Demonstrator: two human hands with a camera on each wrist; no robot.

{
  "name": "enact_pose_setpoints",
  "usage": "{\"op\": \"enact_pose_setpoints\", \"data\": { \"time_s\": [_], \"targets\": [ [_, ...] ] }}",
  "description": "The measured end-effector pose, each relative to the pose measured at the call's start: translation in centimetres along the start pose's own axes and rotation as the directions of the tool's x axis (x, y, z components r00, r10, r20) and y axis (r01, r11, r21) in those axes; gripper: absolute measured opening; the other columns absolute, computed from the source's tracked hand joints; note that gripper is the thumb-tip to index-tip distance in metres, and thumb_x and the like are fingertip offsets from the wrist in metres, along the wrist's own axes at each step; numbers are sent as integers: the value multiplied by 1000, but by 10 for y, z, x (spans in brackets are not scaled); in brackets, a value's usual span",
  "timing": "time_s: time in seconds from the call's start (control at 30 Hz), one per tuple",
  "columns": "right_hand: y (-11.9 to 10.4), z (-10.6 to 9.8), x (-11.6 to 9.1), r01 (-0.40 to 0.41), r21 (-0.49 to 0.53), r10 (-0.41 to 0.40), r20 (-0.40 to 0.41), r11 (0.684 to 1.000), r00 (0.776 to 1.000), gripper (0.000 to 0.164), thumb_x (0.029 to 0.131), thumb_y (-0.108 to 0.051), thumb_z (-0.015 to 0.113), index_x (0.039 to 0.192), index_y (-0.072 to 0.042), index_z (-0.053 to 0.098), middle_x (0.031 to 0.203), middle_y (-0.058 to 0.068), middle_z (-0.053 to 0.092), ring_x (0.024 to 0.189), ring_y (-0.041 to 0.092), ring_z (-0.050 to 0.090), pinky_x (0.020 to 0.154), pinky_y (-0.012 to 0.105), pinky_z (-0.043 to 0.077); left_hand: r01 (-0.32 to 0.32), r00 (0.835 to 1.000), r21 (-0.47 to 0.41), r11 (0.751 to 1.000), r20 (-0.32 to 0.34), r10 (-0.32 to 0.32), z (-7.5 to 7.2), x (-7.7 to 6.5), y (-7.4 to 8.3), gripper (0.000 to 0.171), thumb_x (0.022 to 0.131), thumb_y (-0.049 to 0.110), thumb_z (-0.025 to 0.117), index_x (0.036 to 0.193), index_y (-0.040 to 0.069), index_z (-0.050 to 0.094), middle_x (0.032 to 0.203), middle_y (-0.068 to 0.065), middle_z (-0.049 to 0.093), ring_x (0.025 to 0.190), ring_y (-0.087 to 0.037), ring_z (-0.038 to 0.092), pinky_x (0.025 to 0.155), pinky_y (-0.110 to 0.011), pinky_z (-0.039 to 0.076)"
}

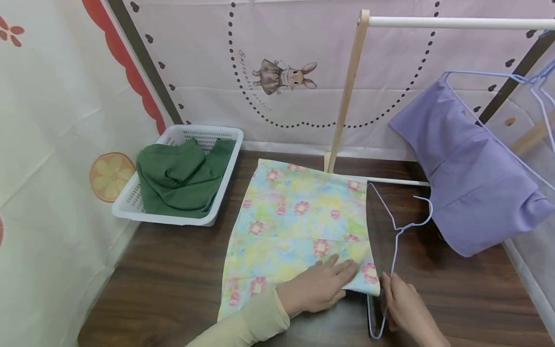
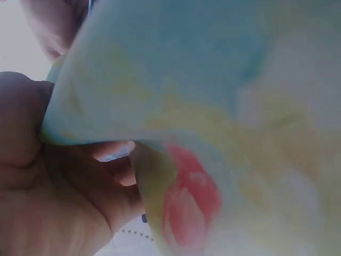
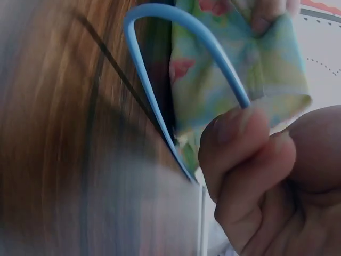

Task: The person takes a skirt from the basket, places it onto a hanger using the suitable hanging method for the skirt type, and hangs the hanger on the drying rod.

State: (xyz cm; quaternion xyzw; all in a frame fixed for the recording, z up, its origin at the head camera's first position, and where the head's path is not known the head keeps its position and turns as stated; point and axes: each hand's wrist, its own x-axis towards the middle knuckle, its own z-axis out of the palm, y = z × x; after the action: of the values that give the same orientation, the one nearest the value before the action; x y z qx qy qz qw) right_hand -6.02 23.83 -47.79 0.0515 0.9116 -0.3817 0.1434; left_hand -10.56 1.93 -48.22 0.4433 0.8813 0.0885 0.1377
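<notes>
A floral cloth (image 1: 299,212) in yellow, blue and pink lies spread on the brown table. My left hand (image 1: 318,284) pinches its near edge, fingers on top; in the left wrist view the edge passes between thumb (image 2: 18,122) and fingers. Just right of the cloth is a light blue wire hanger (image 1: 395,250), its hook pointing right and its long bar mostly hidden by the cloth. My right hand (image 1: 405,306) grips the hanger's near arm close to its rounded end. The right wrist view shows thumb and fingers (image 3: 240,138) curled on the wire, with the bend beyond them.
A white basket (image 1: 236,159) at the back left holds a green cloth (image 1: 173,178). A rack with a wooden post (image 1: 348,86) and white top rail (image 1: 455,22) stands behind. A purple garment (image 1: 468,168) hangs on another blue hanger at right.
</notes>
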Motion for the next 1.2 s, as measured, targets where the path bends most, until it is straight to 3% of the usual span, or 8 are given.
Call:
{"op": "enact_pose_setpoints", "data": {
  "time_s": [0.13,0.3,0.57,0.77,1.0,1.2],
  "targets": [
    [-2,5,3,4,97,-6,25,995,1000,43,108,-31,30,83,-3,50,51,5,52,32,19,53,34,32,46,16,999,91,996,47,-20,10,7,6,67,103,41,42,155,35,2,160,5,13,144,-33,17,104,-53,36],
    [-1,7,3,-23,115,19,31,993,999,39,109,-26,28,88,-1,50,51,7,52,32,20,53,33,34,46,62,990,237,970,107,-90,22,13,16,71,101,50,42,149,49,-10,161,7,5,144,-37,11,105,-58,32],
    [-2,12,4,-29,118,19,87,993,996,38,108,-27,28,89,-4,51,49,8,53,32,21,54,33,35,46,85,981,331,940,135,-137,25,11,25,59,100,57,34,148,55,1,162,7,-7,145,-38,-3,106,-62,26],
    [-4,8,8,-29,41,26,77,999,997,40,108,-28,31,86,-5,56,48,6,53,32,21,51,33,35,44,42,983,371,928,153,-106,27,11,25,59,98,62,32,149,54,4,161,8,-12,145,-38,-6,106,-65,23],
    [-11,1,20,48,-220,-55,-25,974,998,46,105,-43,36,81,-10,55,59,1,50,51,19,49,45,35,39,38,977,427,904,175,-124,28,13,28,62,92,71,34,148,56,12,161,9,-11,144,-41,-3,103,-66,26],
    [-17,-20,35,116,-231,-150,-136,966,979,58,102,-53,36,109,-1,61,76,7,63,66,25,62,52,42,46,35,971,407,913,204,-128,27,13,31,58,92,71,33,146,59,13,160,12,-11,144,-40,-3,104,-66,24]
  ]
}}
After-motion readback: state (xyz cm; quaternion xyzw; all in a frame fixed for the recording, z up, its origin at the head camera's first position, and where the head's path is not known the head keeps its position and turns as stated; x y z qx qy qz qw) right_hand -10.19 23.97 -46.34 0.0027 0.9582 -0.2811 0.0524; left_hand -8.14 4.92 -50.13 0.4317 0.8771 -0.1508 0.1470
